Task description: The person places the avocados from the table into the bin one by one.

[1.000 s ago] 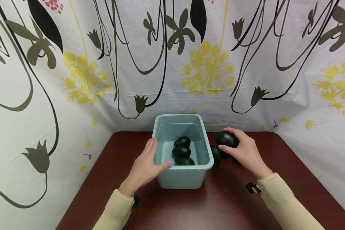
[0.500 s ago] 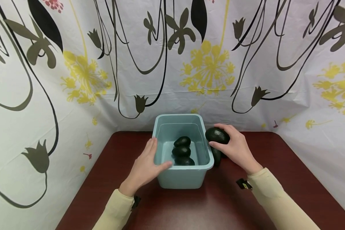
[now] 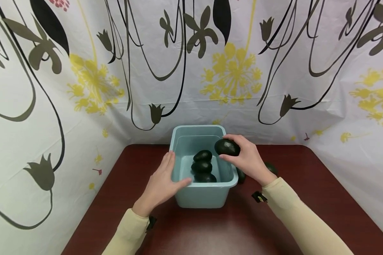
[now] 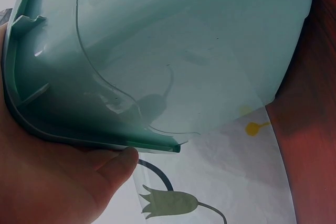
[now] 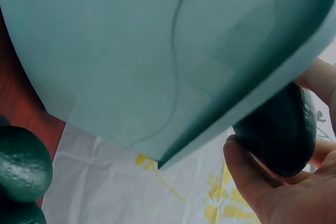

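Note:
A light blue-green plastic bin (image 3: 201, 197) stands on the table with three dark green avocados (image 3: 201, 166) in a row on its floor. My right hand (image 3: 249, 160) grips another avocado (image 3: 227, 147) between thumb and fingers, over the bin's right rim. The right wrist view shows that avocado (image 5: 283, 135) above the rim, with fingertips around it. My left hand (image 3: 159, 186) rests against the bin's left front corner, fingers straight along the side rim and thumb over the front rim. In the left wrist view a fingertip (image 4: 126, 161) touches the rim.
More avocados lie on the table right of the bin: one (image 3: 241, 175) close against its wall, another (image 3: 271, 168) partly behind my right wrist. The right wrist view shows two stacked in view, one of them an avocado (image 5: 23, 163). A patterned curtain (image 3: 229, 117) hangs behind the dark red table (image 3: 191, 233).
My right hand has carried its avocado leftward from the pile at the right to over the bin's right rim. The left hand and the bin have stayed in place.

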Demonstrator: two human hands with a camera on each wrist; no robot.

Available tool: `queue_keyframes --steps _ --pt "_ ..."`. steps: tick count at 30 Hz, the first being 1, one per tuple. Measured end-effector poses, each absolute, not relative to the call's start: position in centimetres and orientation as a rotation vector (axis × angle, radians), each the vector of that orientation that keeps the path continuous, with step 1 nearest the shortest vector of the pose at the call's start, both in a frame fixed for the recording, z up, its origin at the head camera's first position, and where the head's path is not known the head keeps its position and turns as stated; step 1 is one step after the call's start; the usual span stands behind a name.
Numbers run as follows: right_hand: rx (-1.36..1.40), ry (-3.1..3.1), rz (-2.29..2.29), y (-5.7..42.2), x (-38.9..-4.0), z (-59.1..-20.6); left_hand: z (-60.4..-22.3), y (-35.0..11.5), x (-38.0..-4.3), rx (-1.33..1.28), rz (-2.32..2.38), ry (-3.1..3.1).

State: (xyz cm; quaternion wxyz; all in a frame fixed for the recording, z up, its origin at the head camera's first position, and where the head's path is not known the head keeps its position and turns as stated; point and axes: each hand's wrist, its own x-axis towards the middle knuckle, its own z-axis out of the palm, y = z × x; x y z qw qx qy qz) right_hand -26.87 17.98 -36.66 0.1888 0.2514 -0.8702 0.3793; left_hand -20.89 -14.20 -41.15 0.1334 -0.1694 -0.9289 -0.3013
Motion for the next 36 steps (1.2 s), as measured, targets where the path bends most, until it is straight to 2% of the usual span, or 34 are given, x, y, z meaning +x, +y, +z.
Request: queue_keyframes --steps 15,36 --pt "0.823 -2.533 1.003 15.9 -27.8 -37.8 -41.2 -14.3 -20.9 -0.47 -0.884 -2.726" --pt "0.864 -2.533 0.916 15.8 -27.7 -37.7 -41.2 -14.3 -20.9 -0.478 -0.884 -2.719"
